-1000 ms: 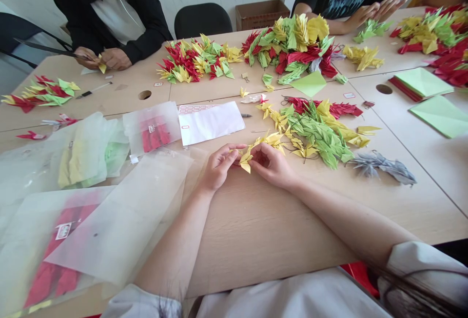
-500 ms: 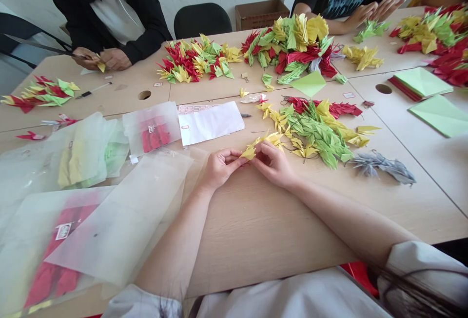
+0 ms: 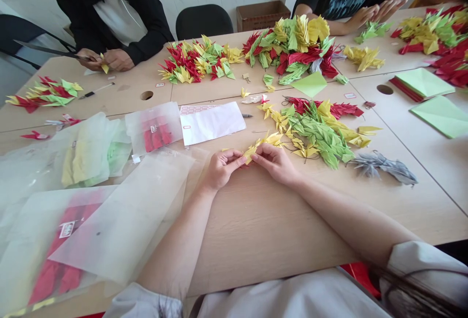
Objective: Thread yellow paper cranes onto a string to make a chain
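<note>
Between my two hands, just above the table, is a yellow folded paper crane (image 3: 249, 154). My left hand (image 3: 224, 167) pinches its left side between thumb and fingers. From the other side, my right hand (image 3: 275, 163) pinches it too, fingers curled. More yellow folded cranes (image 3: 273, 138) lie right behind my right hand, partly hidden by it. To their right sits a heap of strung green cranes (image 3: 316, 135), with red and yellow strings around it. A grey tied bundle (image 3: 385, 166) rests right of that heap.
Translucent plastic bags (image 3: 124, 215) with red, yellow and green pieces cover the left side. A white paper sheet (image 3: 214, 124) and a pen lie ahead. Green paper squares (image 3: 440, 115) are at right. Two people sit opposite, one holding scissors (image 3: 47, 49) beside colourful crane piles (image 3: 199, 59).
My right fingers have closed in on the yellow crane, next to my left fingertips. The view has shifted slightly. Across the table, the scissors and the yellow piece have tilted a little.
</note>
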`<control>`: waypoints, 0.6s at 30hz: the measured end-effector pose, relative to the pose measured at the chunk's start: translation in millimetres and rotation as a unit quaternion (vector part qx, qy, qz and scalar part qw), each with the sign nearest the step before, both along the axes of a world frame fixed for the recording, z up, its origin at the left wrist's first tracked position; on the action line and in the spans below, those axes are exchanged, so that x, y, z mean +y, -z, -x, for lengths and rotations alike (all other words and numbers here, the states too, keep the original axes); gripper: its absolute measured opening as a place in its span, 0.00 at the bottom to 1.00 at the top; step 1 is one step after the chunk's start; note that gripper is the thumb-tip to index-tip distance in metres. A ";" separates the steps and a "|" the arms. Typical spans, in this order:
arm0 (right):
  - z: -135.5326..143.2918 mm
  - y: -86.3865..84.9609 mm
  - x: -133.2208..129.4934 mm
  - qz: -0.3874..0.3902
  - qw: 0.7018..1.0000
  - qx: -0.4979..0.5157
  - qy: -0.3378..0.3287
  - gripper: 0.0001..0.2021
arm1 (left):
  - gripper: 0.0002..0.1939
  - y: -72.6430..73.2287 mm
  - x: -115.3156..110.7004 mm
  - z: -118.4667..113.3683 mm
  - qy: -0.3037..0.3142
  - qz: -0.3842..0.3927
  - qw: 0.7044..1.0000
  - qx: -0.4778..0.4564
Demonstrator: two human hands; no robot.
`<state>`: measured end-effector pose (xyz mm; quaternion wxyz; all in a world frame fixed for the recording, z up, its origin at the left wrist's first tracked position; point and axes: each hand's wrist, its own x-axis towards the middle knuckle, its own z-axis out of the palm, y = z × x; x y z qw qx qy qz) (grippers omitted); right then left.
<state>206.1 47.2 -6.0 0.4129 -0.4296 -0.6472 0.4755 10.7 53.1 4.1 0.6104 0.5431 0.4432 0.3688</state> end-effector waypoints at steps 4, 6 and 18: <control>1.3 -1.3 -1.0 0.008 1.000 -0.008 0.008 0.16 | 0.11 -1.6 -0.4 -1.2 0.007 -0.042 0.999 0.019; 2.1 -0.9 -1.4 0.015 1.000 0.003 0.003 0.14 | 0.11 0.0 -1.0 -2.2 0.023 -0.074 0.996 0.038; 1.1 -4.9 0.4 0.043 0.998 0.039 0.016 0.17 | 0.12 0.2 -2.2 -4.5 -0.006 -0.063 0.997 0.033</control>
